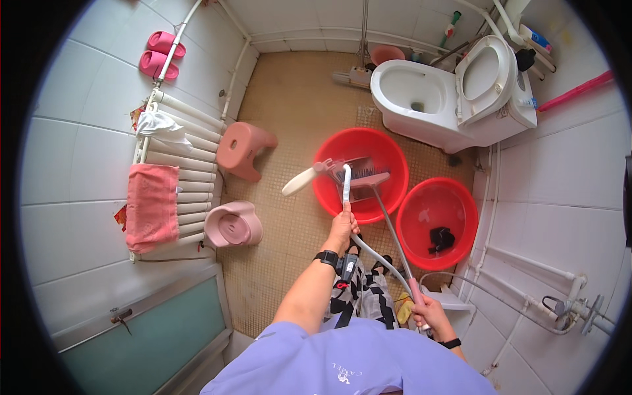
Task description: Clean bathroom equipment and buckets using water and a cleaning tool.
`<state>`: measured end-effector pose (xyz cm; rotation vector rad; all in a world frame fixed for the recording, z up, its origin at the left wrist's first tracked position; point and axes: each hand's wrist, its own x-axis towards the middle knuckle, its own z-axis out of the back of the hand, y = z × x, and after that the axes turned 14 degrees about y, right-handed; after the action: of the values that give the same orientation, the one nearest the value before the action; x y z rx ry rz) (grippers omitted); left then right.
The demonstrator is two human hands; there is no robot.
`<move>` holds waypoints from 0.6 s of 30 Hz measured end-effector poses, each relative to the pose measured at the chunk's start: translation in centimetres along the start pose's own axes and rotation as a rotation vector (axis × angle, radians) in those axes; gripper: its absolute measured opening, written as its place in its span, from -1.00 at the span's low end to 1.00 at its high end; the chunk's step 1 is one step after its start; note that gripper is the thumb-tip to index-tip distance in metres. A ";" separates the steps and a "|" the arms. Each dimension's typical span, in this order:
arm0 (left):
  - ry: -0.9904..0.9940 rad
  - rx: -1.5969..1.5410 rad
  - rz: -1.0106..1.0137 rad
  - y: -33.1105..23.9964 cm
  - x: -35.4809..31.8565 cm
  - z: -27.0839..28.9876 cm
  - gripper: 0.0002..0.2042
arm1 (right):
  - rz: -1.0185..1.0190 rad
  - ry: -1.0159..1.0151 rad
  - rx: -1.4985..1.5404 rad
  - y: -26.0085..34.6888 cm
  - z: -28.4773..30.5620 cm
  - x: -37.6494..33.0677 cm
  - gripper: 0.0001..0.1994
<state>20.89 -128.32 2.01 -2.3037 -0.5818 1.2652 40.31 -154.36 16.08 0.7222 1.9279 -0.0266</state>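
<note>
My left hand (pixel 342 228) is closed around a pale flexible hose (pixel 347 191), whose bent white end hangs over a large red basin (pixel 320 148). With my right hand (pixel 432 315) I grip the pink handle of a broom (pixel 390 224). The broom's pink head and dark bristles lie inside this basin, bristles facing away from me. A cream handle (pixel 299 182) with a pinkish joint sticks out over the basin's left rim; what it belongs to is partly hidden. A second red basin (pixel 471 217) stands to the right with a small black cloth (pixel 442 239) in it.
A white toilet (pixel 421 122) with raised lid stands at the far right. A pink stool (pixel 240 148) and a pink child's potty (pixel 235 225) are by the radiator (pixel 196 191) on the left. Taps and pipes (pixel 571 309) line the right wall.
</note>
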 end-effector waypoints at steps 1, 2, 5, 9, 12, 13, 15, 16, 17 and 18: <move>0.010 -0.006 0.014 0.3 -0.1 0.0 -0.44 | -0.004 -0.017 0.007 -0.2 0.3 -0.7 -0.52; 0.013 -0.018 0.000 0.3 -0.1 0.2 -0.44 | -0.002 -0.016 0.048 -0.5 0.7 -1.5 -0.52; 0.024 -0.014 -0.012 0.6 -0.2 1.0 -0.43 | 0.030 -0.058 0.148 0.4 -0.8 -3.9 -0.54; 0.042 -0.029 0.016 0.6 0.5 1.2 -0.41 | -0.022 -0.169 -0.217 1.8 -0.4 -6.8 -0.44; 0.048 -0.008 0.028 0.3 0.5 0.2 -0.40 | -0.035 -0.257 -0.446 2.7 1.3 -7.1 -0.47; 0.040 -0.007 0.017 0.0 0.5 0.0 -0.40 | -0.039 -0.257 -0.440 3.2 1.8 -6.7 -0.47; 0.034 0.028 0.015 0.0 0.0 0.0 -0.40 | -0.023 -0.287 -0.594 4.4 2.7 -5.2 -0.50; 0.024 0.024 0.005 0.0 -0.3 0.3 -0.39 | -0.015 -0.263 -0.618 5.2 3.0 -4.0 -0.61; 0.024 0.016 -0.001 0.1 -0.3 0.2 -0.39 | -0.018 -0.265 -0.609 5.6 3.8 -2.8 -0.61; 0.025 0.020 0.007 0.1 -0.3 0.1 -0.39 | -0.050 -0.230 -0.627 5.6 4.9 -0.9 -0.68</move>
<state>20.68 -128.56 2.07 -2.3036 -0.5511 1.2383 47.41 -151.81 16.18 0.2359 1.6018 0.4277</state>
